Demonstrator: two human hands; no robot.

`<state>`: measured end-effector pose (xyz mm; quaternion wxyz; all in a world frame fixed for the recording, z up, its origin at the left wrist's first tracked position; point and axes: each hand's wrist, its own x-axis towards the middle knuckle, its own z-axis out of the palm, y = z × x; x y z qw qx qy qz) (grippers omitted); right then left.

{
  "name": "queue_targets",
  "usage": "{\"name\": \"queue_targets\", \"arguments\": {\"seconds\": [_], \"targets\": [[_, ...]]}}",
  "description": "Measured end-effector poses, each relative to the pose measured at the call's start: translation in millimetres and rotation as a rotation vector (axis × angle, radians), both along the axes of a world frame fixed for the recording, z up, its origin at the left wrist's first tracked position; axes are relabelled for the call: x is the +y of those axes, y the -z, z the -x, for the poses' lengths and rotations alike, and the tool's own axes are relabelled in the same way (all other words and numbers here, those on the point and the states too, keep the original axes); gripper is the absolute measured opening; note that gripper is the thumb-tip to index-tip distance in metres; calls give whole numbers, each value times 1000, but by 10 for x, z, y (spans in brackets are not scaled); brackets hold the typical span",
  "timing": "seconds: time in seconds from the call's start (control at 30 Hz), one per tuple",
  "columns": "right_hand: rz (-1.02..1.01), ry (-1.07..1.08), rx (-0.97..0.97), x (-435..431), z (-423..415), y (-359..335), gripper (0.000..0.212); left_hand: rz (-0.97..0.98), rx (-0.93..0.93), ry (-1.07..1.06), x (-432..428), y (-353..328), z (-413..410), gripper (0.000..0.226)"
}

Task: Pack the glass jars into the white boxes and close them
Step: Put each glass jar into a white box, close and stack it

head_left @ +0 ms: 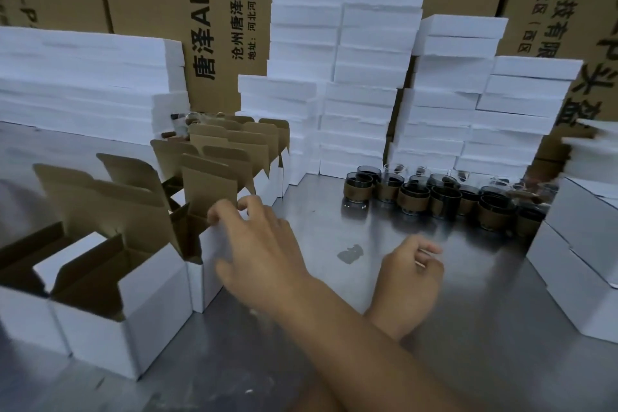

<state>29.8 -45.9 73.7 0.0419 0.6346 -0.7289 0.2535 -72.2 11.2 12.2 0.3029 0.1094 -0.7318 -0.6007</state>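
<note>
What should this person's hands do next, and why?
Probably reach the left hand forward to the nearest glass jar and grip it. That hand holds nothing and hovers over the metal table, short of the jars. The right hand grips the rim of an open white box whose flaps stand up, apparently ready for a jar.
</note>
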Motion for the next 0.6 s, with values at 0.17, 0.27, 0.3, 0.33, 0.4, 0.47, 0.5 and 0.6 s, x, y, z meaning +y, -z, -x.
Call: {"name": "queue_targets", "arguments": {"seconds": [0.17, 0.27, 0.3, 0.33, 0.4, 0.47, 0.5, 0.6], "targets": [[23, 10, -20, 38, 56, -44, 37, -13, 0, -1, -1, 0, 6, 20], [36, 0, -81, 63, 67, -43, 33, -19, -8, -7, 6, -2, 7, 20], [37, -2, -84, 63, 67, -49, 32, -19, -10, -7, 5, -4, 5, 20], [40, 1, -81, 59, 67, -60, 31, -15, -13, -7, 4, -6, 3, 21], [35, 17, -70, 50, 74, -78, 29, -3, -10, -5, -2, 7, 5, 21], [38, 36, -61, 46, 92, -77, 27, 4, -12, -16, 1, 7, -1, 20], [50, 45, -65, 50, 107, -69, 25, 3, -15, -23, 0, 0, -1, 20], [106, 77, -133, 90, 177, -29, 16, -13, -22, -26, 5, -10, -6, 19]]}}
